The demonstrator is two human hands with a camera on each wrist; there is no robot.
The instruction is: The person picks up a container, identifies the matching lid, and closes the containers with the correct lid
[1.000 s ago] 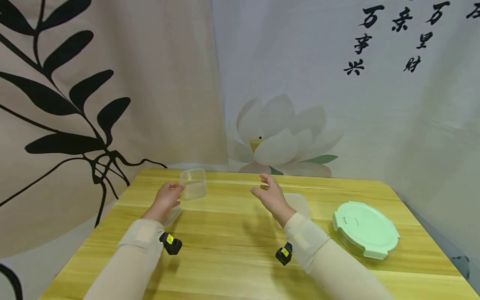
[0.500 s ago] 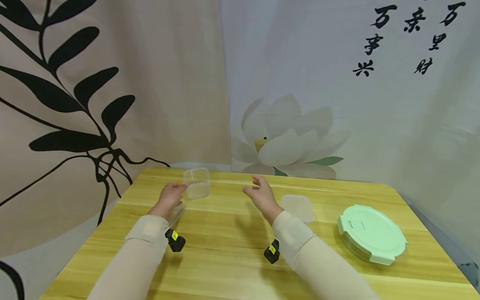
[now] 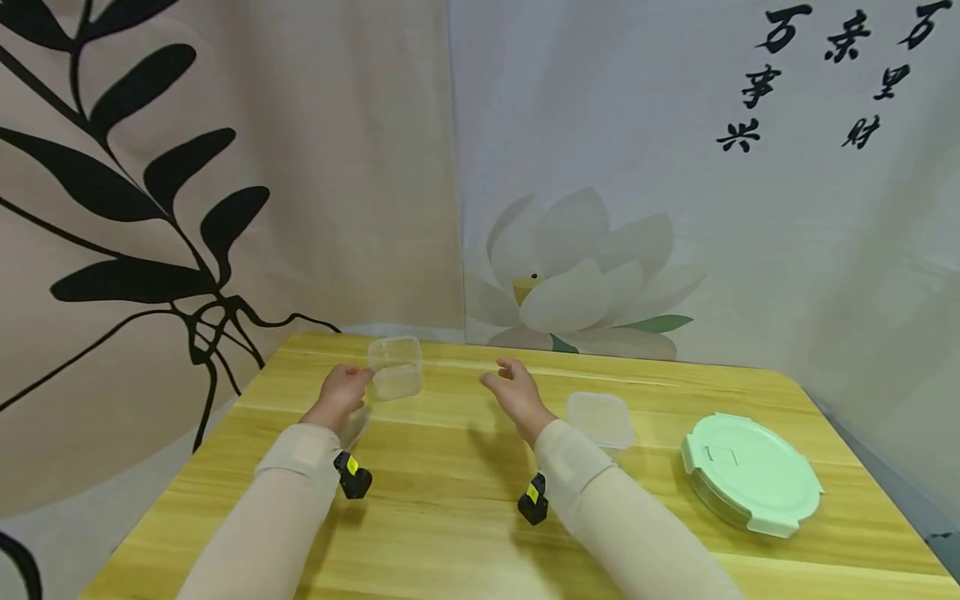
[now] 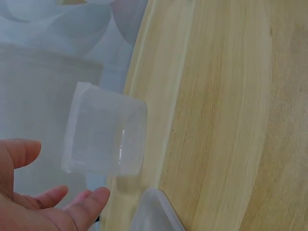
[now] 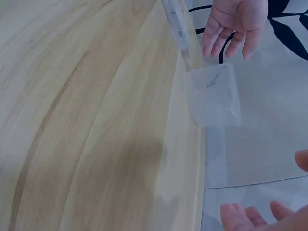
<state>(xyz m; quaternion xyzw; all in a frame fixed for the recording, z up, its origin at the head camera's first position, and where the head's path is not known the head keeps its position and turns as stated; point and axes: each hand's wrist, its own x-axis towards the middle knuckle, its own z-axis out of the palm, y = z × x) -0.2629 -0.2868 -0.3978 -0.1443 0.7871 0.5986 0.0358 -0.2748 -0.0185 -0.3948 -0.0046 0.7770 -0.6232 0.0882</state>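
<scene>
A clear, square plastic container stands near the table's back edge, its open top showing in the head view. Just left of it is my left hand, with its fingers apart from the container in the left wrist view. Partly hidden behind that hand, a second translucent plastic piece lies on the table; its kind is hard to tell. My right hand hovers over the table with fingers loosely bent and nothing between them. Both wrist views show the clear container between the two hands.
Right of my right forearm sits a translucent square-topped plastic box. Farther right stands a round food container with a pale green clip lid. A printed curtain hangs behind the wooden table.
My right hand has moved left, closer to the clear container, uncovering more of the square-topped box. The view has turned slightly left. My left hand stays beside the container.
</scene>
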